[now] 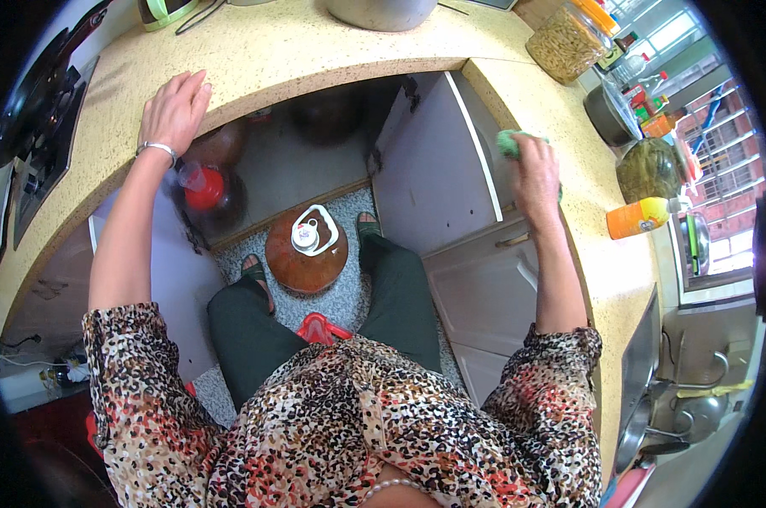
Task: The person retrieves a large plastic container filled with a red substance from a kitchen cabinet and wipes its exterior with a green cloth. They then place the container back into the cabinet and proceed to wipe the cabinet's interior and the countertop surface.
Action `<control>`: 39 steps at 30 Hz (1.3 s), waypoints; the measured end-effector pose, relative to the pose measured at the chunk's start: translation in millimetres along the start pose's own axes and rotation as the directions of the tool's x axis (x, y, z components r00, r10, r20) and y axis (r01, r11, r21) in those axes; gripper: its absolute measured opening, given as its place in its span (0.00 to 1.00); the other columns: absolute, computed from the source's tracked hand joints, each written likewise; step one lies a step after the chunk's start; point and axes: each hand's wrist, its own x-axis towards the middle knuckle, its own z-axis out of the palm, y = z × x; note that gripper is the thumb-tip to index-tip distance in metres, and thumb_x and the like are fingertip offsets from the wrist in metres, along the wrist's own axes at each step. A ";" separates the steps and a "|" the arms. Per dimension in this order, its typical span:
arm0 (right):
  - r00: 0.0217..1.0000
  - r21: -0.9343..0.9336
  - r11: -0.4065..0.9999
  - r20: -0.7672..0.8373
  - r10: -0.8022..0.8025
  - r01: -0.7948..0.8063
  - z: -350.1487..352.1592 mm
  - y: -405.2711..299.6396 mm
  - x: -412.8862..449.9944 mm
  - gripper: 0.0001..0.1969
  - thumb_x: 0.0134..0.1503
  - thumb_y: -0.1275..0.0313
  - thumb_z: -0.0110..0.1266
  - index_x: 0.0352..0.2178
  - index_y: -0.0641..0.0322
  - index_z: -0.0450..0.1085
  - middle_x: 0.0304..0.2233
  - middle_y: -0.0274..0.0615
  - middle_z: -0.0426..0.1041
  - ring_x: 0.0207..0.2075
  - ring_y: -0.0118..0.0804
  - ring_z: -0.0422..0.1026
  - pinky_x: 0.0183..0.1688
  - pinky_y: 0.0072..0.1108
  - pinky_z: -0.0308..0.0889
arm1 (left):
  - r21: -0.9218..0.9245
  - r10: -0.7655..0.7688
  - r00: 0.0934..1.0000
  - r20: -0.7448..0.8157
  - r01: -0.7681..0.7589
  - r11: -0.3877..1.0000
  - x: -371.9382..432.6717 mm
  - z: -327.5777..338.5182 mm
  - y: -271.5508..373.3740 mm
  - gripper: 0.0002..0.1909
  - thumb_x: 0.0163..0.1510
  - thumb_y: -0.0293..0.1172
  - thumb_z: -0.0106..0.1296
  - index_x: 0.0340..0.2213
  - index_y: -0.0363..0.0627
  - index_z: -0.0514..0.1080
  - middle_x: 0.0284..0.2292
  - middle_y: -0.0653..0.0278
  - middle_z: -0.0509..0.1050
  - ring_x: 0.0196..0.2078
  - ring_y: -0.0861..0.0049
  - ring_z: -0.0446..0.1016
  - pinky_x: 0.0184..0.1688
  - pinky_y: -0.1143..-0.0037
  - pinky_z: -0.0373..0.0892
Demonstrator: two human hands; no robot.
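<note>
My left hand [175, 111] lies flat on the edge of the speckled yellow countertop [281, 54], fingers stretched out and holding nothing. A green cloth [511, 145] is bunched in my right hand [536, 174], which is at the counter's inner edge on the right. Below, the cabinet stands open, its right door [437, 152] swung outward. Between my feet is a large jug [307, 270] of brown liquid with a white cap and handle. Inside the cabinet at the left is a container with a red lower part [205, 189]; darker round shapes behind it are hard to make out.
Along the right counter stand a jar of pale pieces [567, 44], a dark pot [608, 114], a greenish jar [649, 170] and an orange bottle [640, 217]. A gas stove [53, 146] is on the left. A metal pot [383, 13] sits at the back. A red stool [323, 329] is beneath me.
</note>
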 end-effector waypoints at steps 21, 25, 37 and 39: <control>0.999 0.212 0.976 0.038 0.033 -0.040 135.7 -24.8 146.9 0.15 0.53 0.79 0.51 0.44 0.58 0.70 0.46 0.54 0.71 0.47 0.60 0.68 0.51 0.42 0.66 | -0.014 0.035 0.997 -0.062 -0.036 0.999 -7.1 -15.6 12.4 0.22 0.63 0.48 0.43 0.53 0.53 0.72 0.53 0.55 0.71 0.56 0.60 0.69 0.56 0.63 0.63; 0.982 0.295 0.945 0.164 0.099 -0.145 133.5 -9.2 148.5 0.16 0.53 0.77 0.56 0.44 0.59 0.69 0.47 0.52 0.71 0.47 0.60 0.69 0.51 0.42 0.66 | -0.026 0.041 0.996 -0.073 -0.043 0.999 -0.3 -6.1 8.9 0.22 0.63 0.48 0.42 0.52 0.52 0.72 0.53 0.55 0.72 0.56 0.59 0.69 0.56 0.63 0.64; 0.993 0.303 0.953 0.107 -0.041 0.007 -7.3 -60.0 -55.6 0.14 0.53 0.83 0.51 0.42 0.62 0.67 0.47 0.52 0.68 0.47 0.58 0.66 0.51 0.40 0.65 | -0.024 0.012 0.999 -0.053 -0.013 1.000 -0.6 3.7 -3.4 0.24 0.63 0.49 0.41 0.54 0.52 0.71 0.54 0.54 0.71 0.56 0.58 0.69 0.58 0.63 0.64; 0.995 0.303 0.951 0.099 0.025 -0.054 -20.4 -64.8 -73.1 0.14 0.53 0.84 0.52 0.41 0.63 0.67 0.48 0.53 0.68 0.48 0.58 0.65 0.51 0.39 0.64 | -0.021 0.004 0.999 -0.048 -0.005 1.000 -0.2 3.6 2.3 0.24 0.64 0.49 0.41 0.54 0.51 0.71 0.54 0.54 0.71 0.56 0.59 0.69 0.58 0.63 0.64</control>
